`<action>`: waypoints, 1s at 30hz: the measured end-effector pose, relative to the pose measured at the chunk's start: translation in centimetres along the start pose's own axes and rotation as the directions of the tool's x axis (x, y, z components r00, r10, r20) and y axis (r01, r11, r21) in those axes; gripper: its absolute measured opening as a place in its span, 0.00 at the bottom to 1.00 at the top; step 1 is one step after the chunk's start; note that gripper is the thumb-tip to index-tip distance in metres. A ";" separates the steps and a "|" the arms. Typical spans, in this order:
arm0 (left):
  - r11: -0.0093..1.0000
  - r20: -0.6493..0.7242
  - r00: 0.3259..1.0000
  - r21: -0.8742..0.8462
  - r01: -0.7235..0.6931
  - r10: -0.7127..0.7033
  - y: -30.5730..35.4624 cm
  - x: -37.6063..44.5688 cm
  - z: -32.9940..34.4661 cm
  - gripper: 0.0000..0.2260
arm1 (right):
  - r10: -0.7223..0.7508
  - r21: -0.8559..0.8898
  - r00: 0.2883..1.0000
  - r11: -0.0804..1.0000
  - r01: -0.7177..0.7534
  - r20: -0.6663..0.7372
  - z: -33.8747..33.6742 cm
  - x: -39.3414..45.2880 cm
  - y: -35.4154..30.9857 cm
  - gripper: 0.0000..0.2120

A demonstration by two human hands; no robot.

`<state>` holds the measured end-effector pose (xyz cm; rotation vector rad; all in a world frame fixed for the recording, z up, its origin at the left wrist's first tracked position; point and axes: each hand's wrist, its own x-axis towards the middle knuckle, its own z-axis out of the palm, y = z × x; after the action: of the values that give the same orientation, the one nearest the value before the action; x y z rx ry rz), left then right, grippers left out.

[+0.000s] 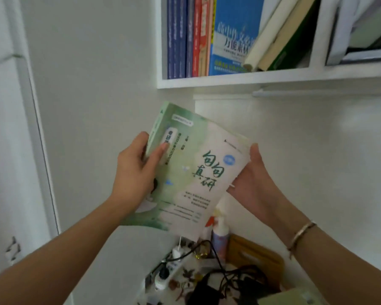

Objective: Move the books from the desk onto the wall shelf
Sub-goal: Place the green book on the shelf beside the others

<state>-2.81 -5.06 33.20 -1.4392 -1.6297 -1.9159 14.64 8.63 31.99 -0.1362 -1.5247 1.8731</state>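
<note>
A thick green-and-white book [191, 172] with dark green characters on its cover hangs tilted in the air below the white wall shelf [240, 81]. My left hand [136, 170] grips its spine side, thumb on the cover. My right hand [253, 179] holds the opposite edge from underneath. On the shelf stand several books [207, 36]: blue, red, orange and a light blue one, upright. Two cream and green books [279, 34] lean against them to the right.
A second shelf compartment [361, 40] at the right holds flat white items. Under the shelf runs a light bar [295, 92]. Below the book lie a power strip [174, 267], tangled black cables [233, 276], a spray bottle [220, 234] and a brown box [255, 258]. A white cabinet door [13, 139] is on the left.
</note>
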 end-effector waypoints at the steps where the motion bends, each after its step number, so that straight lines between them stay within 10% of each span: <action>1: 1.000 -0.033 0.999 -0.015 -0.010 0.010 0.8 1.4 -0.3 0.15 | -0.064 -0.016 0.998 0.998 0.065 0.024 1.1 1.0 -1.2 0.35; 8: 0.982 -0.202 0.976 -0.156 -0.111 0.078 5.4 10.7 -2.0 0.08 | -0.494 -0.520 0.861 0.770 0.370 -0.118 6.5 7.2 -7.2 0.16; 12: 0.958 -0.234 0.963 -0.220 -0.183 0.130 8.3 15.4 -1.9 0.08 | -0.721 -0.744 0.693 0.471 0.474 -0.015 8.0 9.8 -9.6 0.34; 18: 0.908 -0.346 0.907 -0.251 -0.337 0.241 12.0 23.5 -0.5 0.11 | -0.673 -0.989 0.726 -0.074 0.130 0.145 9.6 13.6 -13.3 0.42; 30: 0.869 -0.258 0.961 -0.447 -0.212 0.102 13.5 29.9 8.6 0.07 | -0.390 -0.937 0.876 0.307 -0.168 -0.285 8.3 23.8 -17.7 0.29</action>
<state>-3.33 9.32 63.91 -1.3891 -0.9464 -2.3792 0.80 16.54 58.34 -0.9405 -1.9871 0.4403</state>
